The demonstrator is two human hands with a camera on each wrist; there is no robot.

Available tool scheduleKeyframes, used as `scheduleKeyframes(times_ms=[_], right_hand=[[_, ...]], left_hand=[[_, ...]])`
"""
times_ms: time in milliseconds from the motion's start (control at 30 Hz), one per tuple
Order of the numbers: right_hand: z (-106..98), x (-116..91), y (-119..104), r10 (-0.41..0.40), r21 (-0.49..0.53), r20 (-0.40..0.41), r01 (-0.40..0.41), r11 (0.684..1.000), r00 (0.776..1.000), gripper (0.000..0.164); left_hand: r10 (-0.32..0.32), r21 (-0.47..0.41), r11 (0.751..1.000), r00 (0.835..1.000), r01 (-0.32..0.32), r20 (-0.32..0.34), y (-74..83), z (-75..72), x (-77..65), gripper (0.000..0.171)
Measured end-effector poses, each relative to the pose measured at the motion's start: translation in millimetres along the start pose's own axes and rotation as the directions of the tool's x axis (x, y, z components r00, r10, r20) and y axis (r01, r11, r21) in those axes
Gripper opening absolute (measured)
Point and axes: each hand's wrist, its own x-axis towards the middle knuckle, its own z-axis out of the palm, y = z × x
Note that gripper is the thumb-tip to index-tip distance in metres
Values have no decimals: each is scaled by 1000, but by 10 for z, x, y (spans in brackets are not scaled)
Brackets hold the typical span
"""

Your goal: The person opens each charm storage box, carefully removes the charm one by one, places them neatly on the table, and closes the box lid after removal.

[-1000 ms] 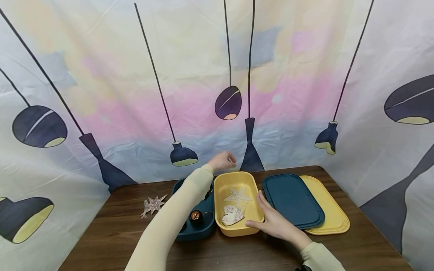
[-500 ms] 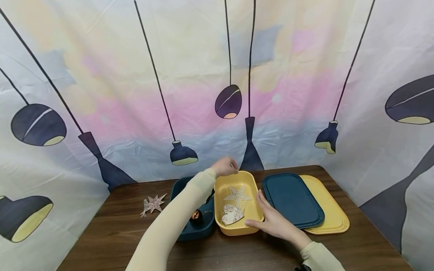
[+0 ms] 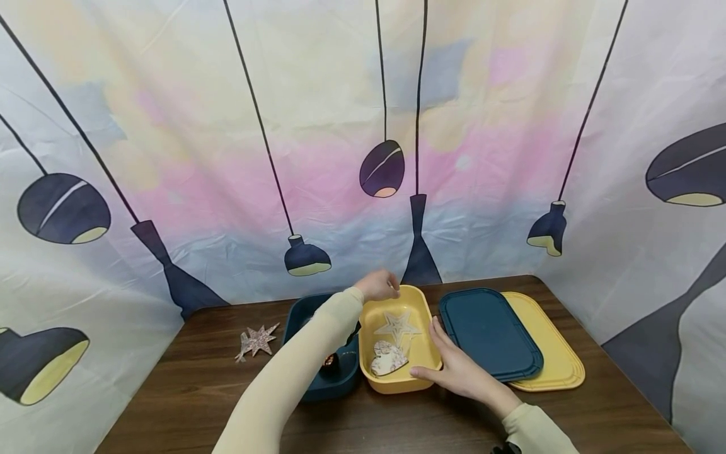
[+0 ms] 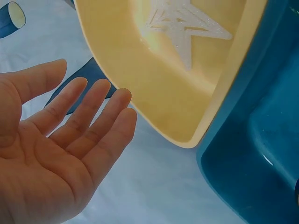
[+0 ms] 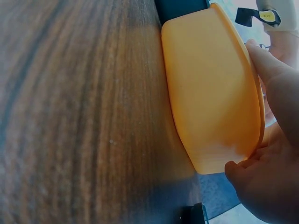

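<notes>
My left hand (image 3: 379,285) hovers at the far edge of the yellow box (image 3: 418,379), its fingers loosely bent. In the left wrist view the palm (image 4: 51,172) bears nothing and the fingertips come close to the box rim. My right hand (image 3: 454,372) rests against the near right corner of that box, thumb toward the front and fingers fairly straight along the side. Inside the box lie a pale glittery star ornament (image 3: 398,325) and a patterned heart ornament (image 3: 388,359). A dark blue box (image 3: 326,392) stands against its left side, partly covered by my left sleeve.
A shiny copper-coloured ball (image 3: 330,360) sits in the blue box. Left of it, a pinkish glittery star (image 3: 261,340) lies on the wooden table (image 3: 187,378). To the right, a blue lid (image 3: 490,334) overlaps a yellow lid (image 3: 558,353). A printed cloth (image 3: 340,94) hangs behind.
My left hand has moved a little to the right and nearer, to the yellow box's far rim. My right hand stays against the box, and the ornaments have not moved.
</notes>
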Motion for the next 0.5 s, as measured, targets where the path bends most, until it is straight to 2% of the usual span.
scheduleKeyframes(times_ms=[267,500], right_hand=[[2,4,7,0,-5,-4,0,1000,1000,108],[-4,4,13,5,4,3,-5,1000,1000,107]], left_hand=[[-16,9,1000,1000,16,9,-14,32,18,31],[11,34,999,1000,-12,25,-28,55,31,30]])
